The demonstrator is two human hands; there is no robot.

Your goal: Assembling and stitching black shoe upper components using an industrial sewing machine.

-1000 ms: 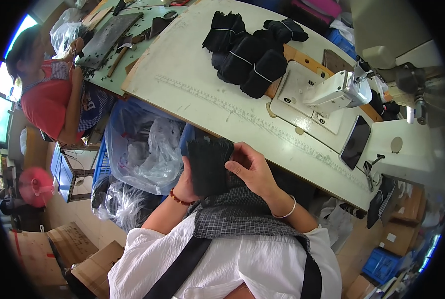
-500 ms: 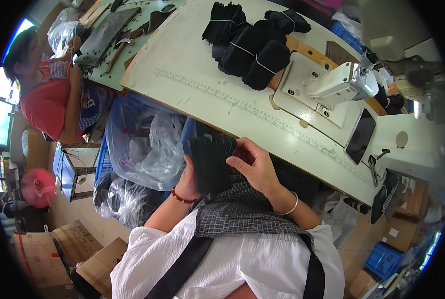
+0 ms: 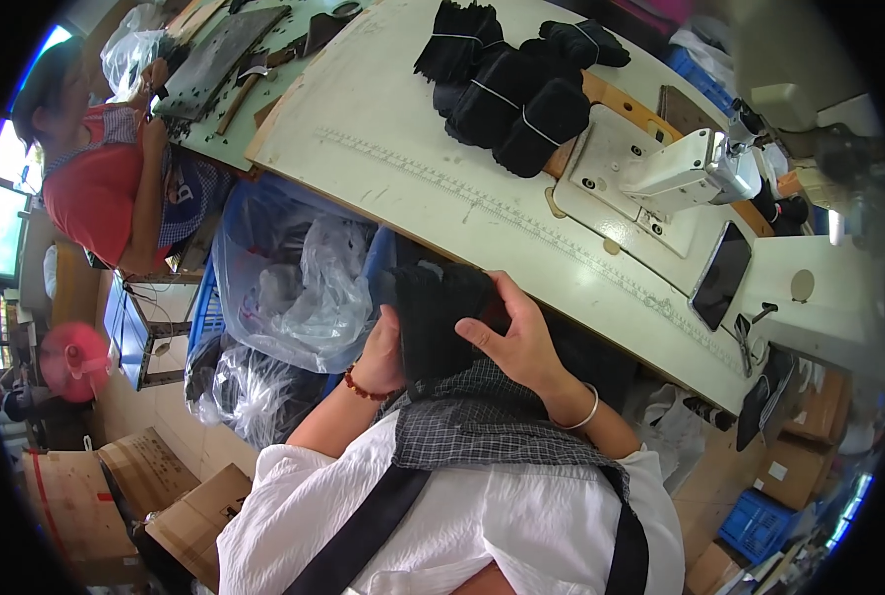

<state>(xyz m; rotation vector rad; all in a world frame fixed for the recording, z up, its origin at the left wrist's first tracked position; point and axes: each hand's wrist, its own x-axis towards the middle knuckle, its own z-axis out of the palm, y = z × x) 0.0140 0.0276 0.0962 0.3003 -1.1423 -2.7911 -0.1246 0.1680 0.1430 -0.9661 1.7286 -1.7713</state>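
Above my lap, in front of the table edge, I hold a thick stack of black fabric pieces (image 3: 438, 327). My left hand (image 3: 383, 352) is closed on the stack's left side, its thumb showing along the edge and the other fingers hidden behind. My right hand (image 3: 522, 347) grips the right side, with the thumb at the front face and the fingers around the far right edge. On the table lie several bundles of similar black fabric (image 3: 492, 97), each tied with a pale band.
The white table (image 3: 393, 139) carries a printed ruler scale, a sewing machine (image 3: 686, 174), a phone (image 3: 722, 276) and scissors (image 3: 746, 342). A blue bin lined with clear plastic (image 3: 294, 278) stands left of my hands. Another person (image 3: 115, 188) works at a green table. Cardboard boxes (image 3: 75, 506) sit lower left.
The stack has turned slightly in my hands, and its top edge now leans more to the right. My right thumb has lifted a little away from the fingers. The whole view has shifted slightly.
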